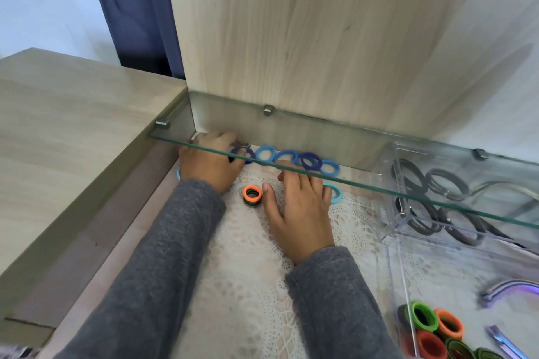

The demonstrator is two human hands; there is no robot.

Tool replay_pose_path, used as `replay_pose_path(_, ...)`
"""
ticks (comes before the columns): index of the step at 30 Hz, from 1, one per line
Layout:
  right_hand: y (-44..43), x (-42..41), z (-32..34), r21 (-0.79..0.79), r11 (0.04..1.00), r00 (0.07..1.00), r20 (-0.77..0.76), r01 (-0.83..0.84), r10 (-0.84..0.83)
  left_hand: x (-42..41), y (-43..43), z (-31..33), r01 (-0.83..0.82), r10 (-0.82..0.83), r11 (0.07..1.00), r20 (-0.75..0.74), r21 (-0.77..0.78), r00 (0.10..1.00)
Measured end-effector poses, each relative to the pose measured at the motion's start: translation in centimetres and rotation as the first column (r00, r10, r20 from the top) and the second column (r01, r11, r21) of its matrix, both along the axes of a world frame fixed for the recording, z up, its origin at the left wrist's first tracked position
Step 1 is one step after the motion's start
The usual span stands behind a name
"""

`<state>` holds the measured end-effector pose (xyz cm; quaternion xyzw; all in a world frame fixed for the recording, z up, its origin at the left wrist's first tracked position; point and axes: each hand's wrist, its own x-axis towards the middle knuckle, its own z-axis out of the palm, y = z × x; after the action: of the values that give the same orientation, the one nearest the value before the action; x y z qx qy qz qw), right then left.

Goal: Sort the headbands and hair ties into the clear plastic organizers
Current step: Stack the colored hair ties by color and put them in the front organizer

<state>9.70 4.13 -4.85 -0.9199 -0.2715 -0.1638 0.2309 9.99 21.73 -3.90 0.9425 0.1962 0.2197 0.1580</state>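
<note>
Grey sleeves (163,271) reach onto doily (248,271). Left hand (210,163): fingertips under glass shelf (350,151), blurred, so grip can't be told. Right hand (300,207) lies flat, fingers spread, holding nothing. Orange tie stack (252,195) sits btwn hands, by right thumb; blue ties (291,157) just past fingertips. Organizer (399,271) w/ ties is cut off bottom right.

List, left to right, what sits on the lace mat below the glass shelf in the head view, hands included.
left hand → orange-topped stack of hair ties → right hand → light blue hair tie → clear organizer holding dark headbands
</note>
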Motion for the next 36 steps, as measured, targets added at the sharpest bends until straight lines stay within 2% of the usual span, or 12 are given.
replay_pose_path(4, -0.1, 0.0, 0.0, 0.013, 1.000, 1.000, -0.025, 0.002, -0.001, 0.0, -0.2, 0.0, 0.009, -0.008, 1.000, 0.038, -0.030, 0.999)
replay_pose_path(8, -0.2, 0.2, 0.0, 0.015, 1.000, 0.999, -0.036, -0.003, 0.003, -0.9, -0.2, -0.1, 0.036, -0.022, 0.996, 0.161, -0.086, 0.987)
replay_pose_path(12, -0.4, 0.4, -0.1, 0.061, 0.998, 0.998, -0.058, 0.011, -0.007, -3.2, -1.2, 0.1, 0.074, -0.055, 0.994, 0.214, -0.079, 0.975)
replay_pose_path(17, -0.4, 0.1, 0.1, 0.070, 0.998, 0.999, -0.044, 0.000, 0.003, -5.4, -2.4, -0.4, 0.232, -0.184, 0.966, 0.329, -0.110, 0.926)
replay_pose_path(22, -0.7, -0.5, 0.1, 0.118, 0.993, 0.999, -0.031, -0.001, 0.005, -6.8, -3.2, -0.6, 0.345, -0.296, 0.931, 0.310, -0.117, 0.903)
replay_pose_path(36, -1.1, -0.7, 0.3, 0.100, 0.995, 0.996, -0.082, -0.014, 0.022, -7.5, -3.8, -0.5, 0.307, -0.291, 0.948, 0.165, -0.085, 0.943)
